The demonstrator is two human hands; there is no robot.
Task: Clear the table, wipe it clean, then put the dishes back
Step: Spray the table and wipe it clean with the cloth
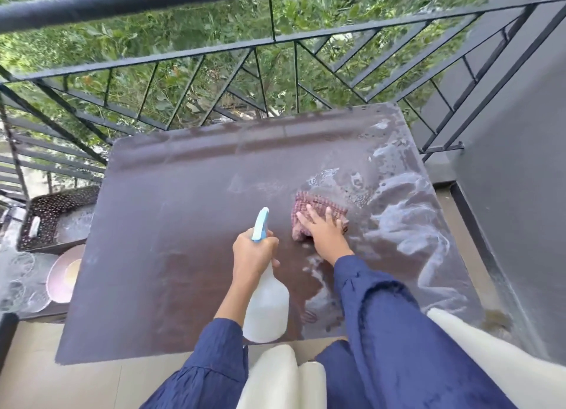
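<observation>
Two of the three steps can be read at once: the dishes already stand off the surface (pixel 183 200), and wiping is in hand. The right grip (pixel 325 235) lies flat, fingers straight and spread, pressing a red checked cloth (pixel 318 208) down just right of the middle. It is released, not clenched round the cloth. White foam (pixel 401 224) streaks the right side from the far corner to the near edge, while the left side looks dull, with only faint smears.

The left grip (pixel 252 254) is clenched round the neck of a spray bottle (pixel 267 304), blue nozzle pointing away from the person. Whether the bottle's base rests on the near edge cannot be told.

The dishes wait to the left on a lower stand: a pink plate (pixel 62 275), some clear glassware (pixel 18 283) and a dark perforated tray (pixel 58 212).

The next move probably calls for sweeping the cloth through the foam toward the right edge, then over the unwiped left side, perhaps with more spray there. Flat, firm pressure should suit, as the wet film may let the cloth slide easily. The dishes belong back only once the surface is wiped.
</observation>
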